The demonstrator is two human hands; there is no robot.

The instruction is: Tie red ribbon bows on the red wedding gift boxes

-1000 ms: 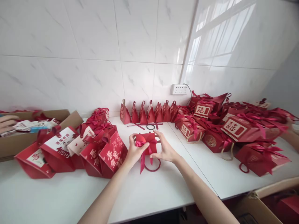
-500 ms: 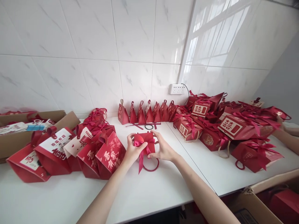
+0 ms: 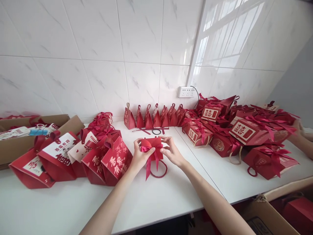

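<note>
A small red gift box (image 3: 152,142) with a dark pink ribbon (image 3: 148,168) stands at the middle of the white table between my hands. My left hand (image 3: 141,152) grips its left side, the thumb pressing on the ribbon's knot. On the other side, my right hand (image 3: 172,150) pinches the box's right edge, where a bit of ribbon shows by the thumb. A twisted dark red cord loop (image 3: 165,172) hangs out from the near side of the box and lies on the table. The fingertips behind the box are partly hidden.
Several red triangular boxes (image 3: 149,119) line the wall, with a black ring (image 3: 156,132) before them. Larger red boxes (image 3: 116,156) stand left; ribboned boxes (image 3: 199,132) pile up right. A cardboard carton (image 3: 266,215) sits below the right edge. Another person's arm (image 3: 302,140) reaches in far right.
My right hand has shifted up along the box's right side, its thumb moving from the lower corner to the ribbon at the edge. My left hand keeps its hold.
</note>
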